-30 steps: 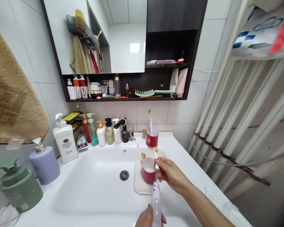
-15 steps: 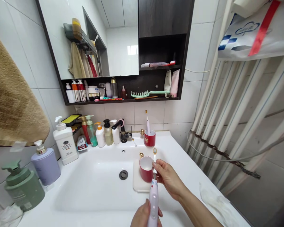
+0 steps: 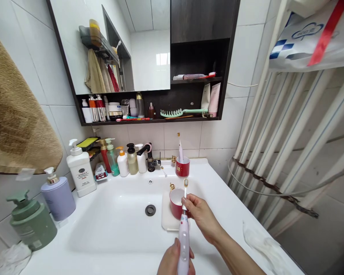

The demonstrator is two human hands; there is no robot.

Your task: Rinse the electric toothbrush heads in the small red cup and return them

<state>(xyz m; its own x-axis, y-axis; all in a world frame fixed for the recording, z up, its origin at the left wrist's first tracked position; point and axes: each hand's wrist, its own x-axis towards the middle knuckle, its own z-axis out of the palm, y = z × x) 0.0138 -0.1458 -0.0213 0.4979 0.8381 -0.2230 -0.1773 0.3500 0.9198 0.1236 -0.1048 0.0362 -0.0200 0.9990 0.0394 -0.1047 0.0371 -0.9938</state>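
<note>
My left hand is wrapped round the pale pink handle of an electric toothbrush, held upright near the bottom of the view. With thumb and fingers my right hand pinches the white brush head at the top of it, bristles upward. A short stretch of metal shaft shows between head and handle. Just behind the brush, a red cup with a white inside stands on a pale tray and is partly covered by the brush and my right hand.
A second red cup holding another electric toothbrush stands by the black faucet. Around the white sink are several pump bottles, including a green one. A mirror cabinet hangs above; white pipes run along the right.
Both hands and the toothbrush have shifted slightly left in the view. The metal gap between brush head and handle looks a little shorter. The camera view has shifted slightly.
</note>
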